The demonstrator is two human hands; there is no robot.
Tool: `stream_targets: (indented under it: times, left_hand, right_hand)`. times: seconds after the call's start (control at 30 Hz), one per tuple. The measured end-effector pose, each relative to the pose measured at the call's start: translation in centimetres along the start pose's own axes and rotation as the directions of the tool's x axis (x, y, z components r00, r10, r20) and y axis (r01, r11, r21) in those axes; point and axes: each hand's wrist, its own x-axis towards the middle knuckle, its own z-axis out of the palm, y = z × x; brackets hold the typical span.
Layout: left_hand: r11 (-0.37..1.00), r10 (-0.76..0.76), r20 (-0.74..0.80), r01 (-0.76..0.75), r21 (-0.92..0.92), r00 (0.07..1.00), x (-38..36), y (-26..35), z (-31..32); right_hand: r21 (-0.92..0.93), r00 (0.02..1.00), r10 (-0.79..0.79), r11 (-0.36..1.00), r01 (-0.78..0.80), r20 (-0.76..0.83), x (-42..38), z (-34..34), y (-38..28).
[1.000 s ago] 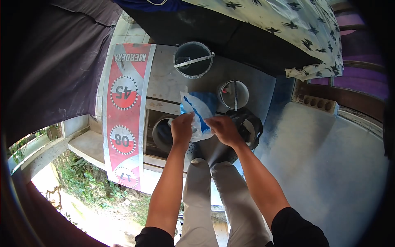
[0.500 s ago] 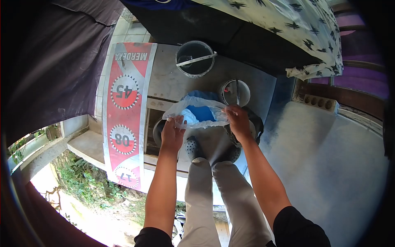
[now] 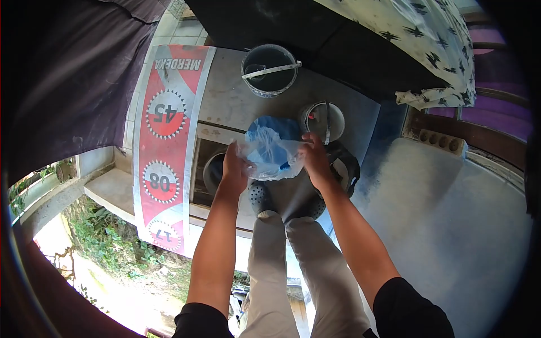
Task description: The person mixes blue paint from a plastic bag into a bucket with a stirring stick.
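A clear plastic bag [image 3: 282, 151] hangs between my hands in front of my legs. My left hand [image 3: 233, 168] pinches one side of its edge. My right hand [image 3: 316, 160] grips the opposite side, with the thumb along the top. Blue material [image 3: 273, 127] bulges at the far side of the bag and shows partly through the crinkled plastic; its kind is unclear. Below the bag are my dark clogs [image 3: 260, 197] on the floor.
Beyond the bag stands a large bucket [image 3: 271, 92] with a pale handle. A smaller pale bucket [image 3: 337, 120] is near my right hand, with a black bag [image 3: 350, 167] beside it. A red banner [image 3: 167, 138] lies leftward; a holed block [image 3: 441, 141] sits at right.
The bag's wide-open mouth has narrowed and tipped, so its inside no longer shows. More of the blue material appears on the far side. Both hands have turned and moved slightly closer together.
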Motion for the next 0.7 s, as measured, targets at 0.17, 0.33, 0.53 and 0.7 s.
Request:
stream_targets:
  times: [0.17,0.33,0.53,0.7]
  left_hand:
    - [0.942,0.003,-0.099,0.031,0.335,0.995,-0.6,0.3,1.0]
    - [0.935,0.014,-0.090,0.018,0.354,0.996,-1.0,-0.2,0.7]
    - [0.990,-0.103,-0.076,0.110,0.084,0.992,0.6,-0.5,-1.9]
    - [0.976,-0.119,0.046,0.125,-0.177,0.992,0.7,-1.5,-2.7]
  right_hand:
    - [-0.802,0.714,-0.462,0.009,0.597,0.526,-4.9,3.3,-7.7]
    - [-0.780,0.867,-0.257,0.381,0.497,0.427,-0.6,3.0,-5.3]
    - [-0.035,0.941,0.264,0.964,-0.263,0.210,3.5,1.0,-4.3]
    - [0.319,0.877,0.472,0.821,-0.474,0.088,4.6,0.5,-1.0]
